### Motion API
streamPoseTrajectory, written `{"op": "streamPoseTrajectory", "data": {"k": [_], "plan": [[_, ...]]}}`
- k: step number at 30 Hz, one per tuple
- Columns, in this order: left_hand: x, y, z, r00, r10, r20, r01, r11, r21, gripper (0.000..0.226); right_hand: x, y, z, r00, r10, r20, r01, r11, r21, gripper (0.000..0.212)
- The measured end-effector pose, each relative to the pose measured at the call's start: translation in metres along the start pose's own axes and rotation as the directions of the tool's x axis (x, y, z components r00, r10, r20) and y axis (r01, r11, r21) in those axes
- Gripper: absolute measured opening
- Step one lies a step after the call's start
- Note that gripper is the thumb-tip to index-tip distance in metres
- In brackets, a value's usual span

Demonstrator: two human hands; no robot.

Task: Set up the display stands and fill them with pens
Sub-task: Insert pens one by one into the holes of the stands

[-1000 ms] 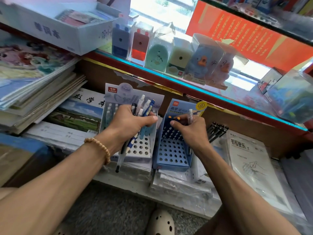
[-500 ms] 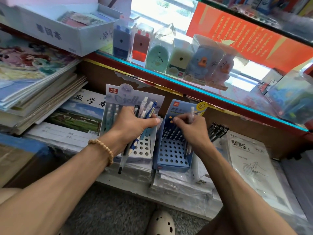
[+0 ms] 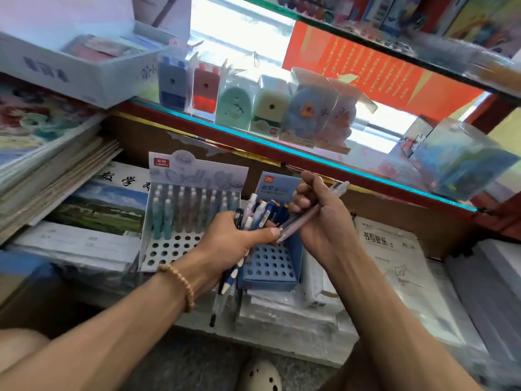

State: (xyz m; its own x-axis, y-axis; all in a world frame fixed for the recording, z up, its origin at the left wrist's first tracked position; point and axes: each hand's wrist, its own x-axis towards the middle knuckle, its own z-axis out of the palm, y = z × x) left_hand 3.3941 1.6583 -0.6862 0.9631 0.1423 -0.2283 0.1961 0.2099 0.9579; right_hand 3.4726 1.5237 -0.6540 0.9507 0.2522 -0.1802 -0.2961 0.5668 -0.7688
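At nine o'clock we see a slanting pile of notebooks (image 3: 42, 165), and above it, toward ten o'clock, a white carton (image 3: 84, 66) on the glass shelf (image 3: 282, 156). A row of boxed pencil sharpeners (image 3: 253, 108) stands along that shelf toward twelve o'clock.

Just left of centre stands the white display stand (image 3: 174, 244), upright on the lower shelf, its back rows filled with pale capped pens (image 3: 191, 210) and its front rows of holes bare. Our left hand (image 3: 234, 244), a bead bracelet (image 3: 180, 286) on its wrist, hangs in front of the stand's right edge; its grip is clenched round a bundle of pens (image 3: 258, 213), caps fanning up toward twelve o'clock, tips hanging toward six.

Just right of that sits the blue display stand (image 3: 270, 266), touching or nearly touching the white one; the holes that show in its tray hold nothing. Our right hand (image 3: 321, 221) hovers over it, its grip pinching a single translucent pen (image 3: 307, 213) that tilts from two o'clock down toward eight, the lower end meeting the left thumb.

At three o'clock a wrapped paper pack (image 3: 394, 266) lies flat. At six o'clock a perforated white shoe (image 3: 262, 376) shows on the floor.
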Motion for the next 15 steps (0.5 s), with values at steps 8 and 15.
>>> {"op": "streamPoseTrajectory", "data": {"k": [8,15], "plan": [[0.004,0.005,-0.003,0.969,0.121,-0.216,-0.123,0.992,0.004,0.006,0.008,-0.015,-0.020,0.895,-0.211,-0.394,0.095,0.952,-0.292,0.027],[0.009,0.003,0.008,0.978,0.118,-0.172,-0.119,0.993,0.005,0.008,-0.017,-0.011,-0.013,0.995,-0.096,-0.039,0.040,0.702,-0.711,0.017]]}}
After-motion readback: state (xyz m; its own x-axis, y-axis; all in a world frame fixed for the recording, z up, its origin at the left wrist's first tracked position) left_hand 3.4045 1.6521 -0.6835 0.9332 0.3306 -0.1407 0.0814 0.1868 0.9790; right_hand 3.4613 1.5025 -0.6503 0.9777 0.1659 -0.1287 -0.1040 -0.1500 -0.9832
